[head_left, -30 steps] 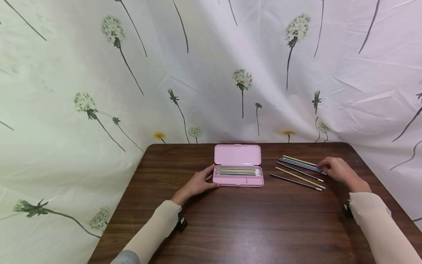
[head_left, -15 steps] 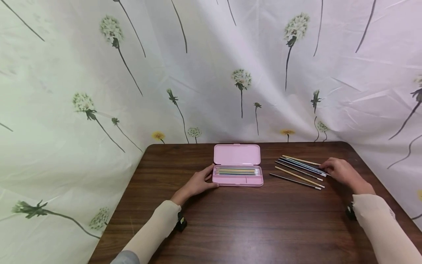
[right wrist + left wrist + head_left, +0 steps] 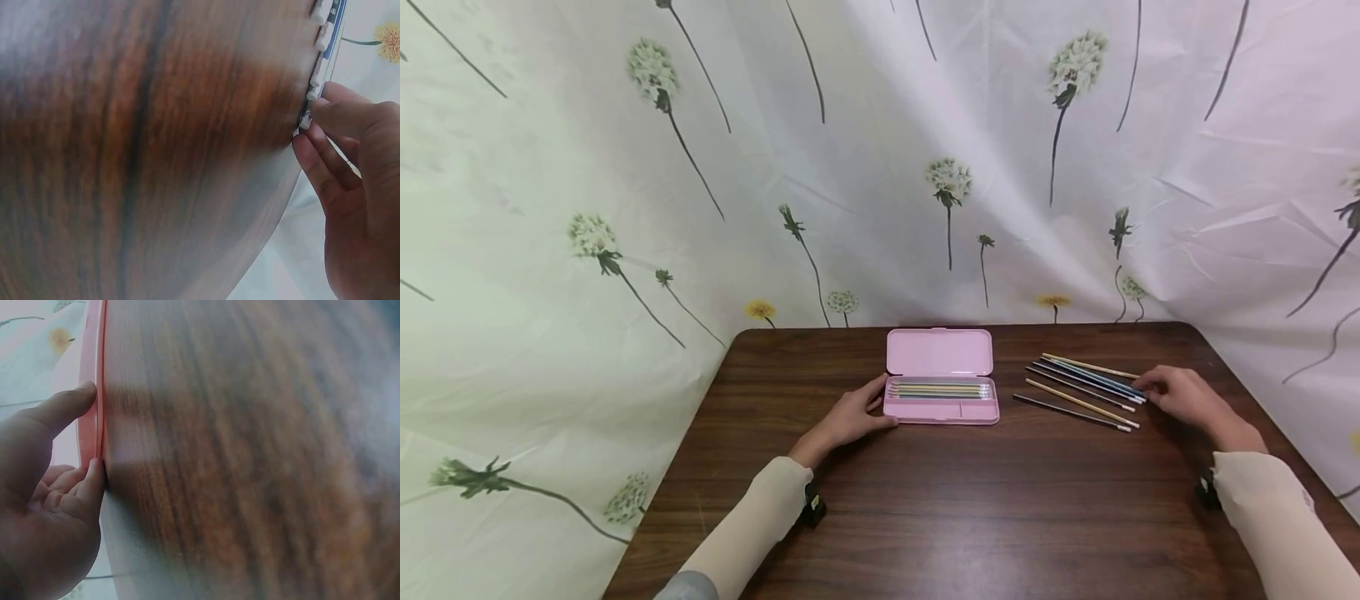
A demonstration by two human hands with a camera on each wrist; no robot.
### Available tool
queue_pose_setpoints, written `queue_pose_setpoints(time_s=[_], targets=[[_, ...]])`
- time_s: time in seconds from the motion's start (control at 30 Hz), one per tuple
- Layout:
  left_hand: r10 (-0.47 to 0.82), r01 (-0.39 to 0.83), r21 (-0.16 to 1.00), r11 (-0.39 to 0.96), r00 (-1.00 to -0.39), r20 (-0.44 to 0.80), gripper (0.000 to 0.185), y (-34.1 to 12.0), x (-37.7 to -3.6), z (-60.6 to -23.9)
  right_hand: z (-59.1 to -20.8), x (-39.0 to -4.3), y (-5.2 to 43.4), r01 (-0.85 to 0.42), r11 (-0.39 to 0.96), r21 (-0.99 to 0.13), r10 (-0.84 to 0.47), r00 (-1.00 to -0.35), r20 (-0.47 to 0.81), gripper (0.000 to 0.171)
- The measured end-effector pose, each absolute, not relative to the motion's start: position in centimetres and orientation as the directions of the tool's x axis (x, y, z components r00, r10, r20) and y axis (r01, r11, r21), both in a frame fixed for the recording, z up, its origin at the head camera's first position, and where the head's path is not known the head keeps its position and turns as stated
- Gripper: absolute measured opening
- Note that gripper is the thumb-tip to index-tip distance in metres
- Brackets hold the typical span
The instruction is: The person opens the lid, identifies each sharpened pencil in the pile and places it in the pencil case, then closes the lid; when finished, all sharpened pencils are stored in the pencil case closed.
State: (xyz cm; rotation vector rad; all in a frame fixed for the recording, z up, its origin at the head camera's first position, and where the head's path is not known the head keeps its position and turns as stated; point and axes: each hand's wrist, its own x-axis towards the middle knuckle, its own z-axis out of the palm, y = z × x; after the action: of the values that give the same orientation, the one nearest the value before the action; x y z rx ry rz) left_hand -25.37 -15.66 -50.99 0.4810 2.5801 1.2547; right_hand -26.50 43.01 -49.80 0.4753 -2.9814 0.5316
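Note:
An open pink pencil case lies on the table, its lid folded back and several pencils in its long compartment. My left hand holds the case's left end between thumb and fingers; the left wrist view shows the thumb against the pink wall. To the right, several loose pencils lie slanted, dark, blue and natural yellow, with white erasers toward me. My right hand pinches the eraser end of a blue pencil in the upper bunch; fingertips partly hide which ends it touches.
The brown wooden table has its far edge close to a white cloth printed with dandelions. Between the case and the loose pencils is a narrow gap of tabletop. Small black wrist cameras sit under both sleeves.
My right hand has shifted a little right and toward me, uncovering more of the rear yellow pencil. The blue and dark pencils have spread slightly. My left hand and the case stay put.

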Motion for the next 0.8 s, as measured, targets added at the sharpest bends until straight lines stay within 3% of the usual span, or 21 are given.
queue_pose_setpoints(time_s=[0.8], targets=[[0.389,0.198,0.789,0.581,-0.92,-0.056,0.089,-15.6,-25.3,-50.9,-50.8,-26.0,42.6,-0.366,0.891,-0.268,-0.296,-0.917,0.268,0.011]])
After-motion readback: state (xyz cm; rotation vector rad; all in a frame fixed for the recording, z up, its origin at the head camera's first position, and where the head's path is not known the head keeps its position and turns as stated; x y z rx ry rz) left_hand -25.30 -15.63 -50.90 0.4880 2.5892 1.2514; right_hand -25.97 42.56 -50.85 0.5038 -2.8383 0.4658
